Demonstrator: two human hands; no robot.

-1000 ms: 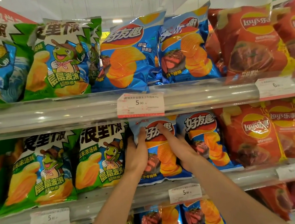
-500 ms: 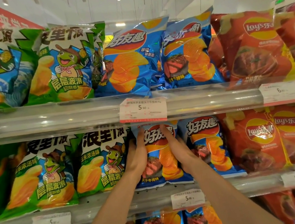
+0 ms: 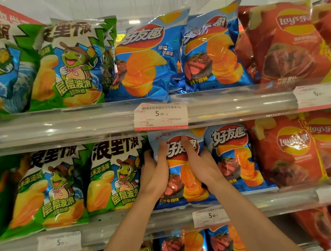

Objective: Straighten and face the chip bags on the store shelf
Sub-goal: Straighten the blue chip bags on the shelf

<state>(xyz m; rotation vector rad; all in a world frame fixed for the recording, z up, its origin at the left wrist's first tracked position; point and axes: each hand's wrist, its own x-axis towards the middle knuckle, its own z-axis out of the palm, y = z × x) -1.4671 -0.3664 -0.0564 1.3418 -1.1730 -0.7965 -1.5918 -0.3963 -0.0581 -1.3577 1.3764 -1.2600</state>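
Note:
A blue chip bag (image 3: 181,177) with orange crisps stands upright on the middle shelf (image 3: 133,227), facing out. My left hand (image 3: 154,171) grips its left edge, thumb across the front near the top. My right hand (image 3: 201,163) presses on its right side, fingers reaching up over the red logo. A second blue bag (image 3: 234,157) stands just to the right, touching it. Green bags (image 3: 112,178) stand to the left. The held bag's top is partly hidden behind a price tag (image 3: 159,116).
The top shelf (image 3: 51,129) holds green, blue (image 3: 145,60) and red Lay's bags (image 3: 284,44), several leaning. Red Lay's bags (image 3: 289,150) fill the middle shelf's right side. More blue bags (image 3: 183,249) stand on the bottom shelf. Price tags hang along the shelf rails.
Both hands have stayed on the same blue bag, with fingers sliding slightly higher on its front. The view has tilted up a little.

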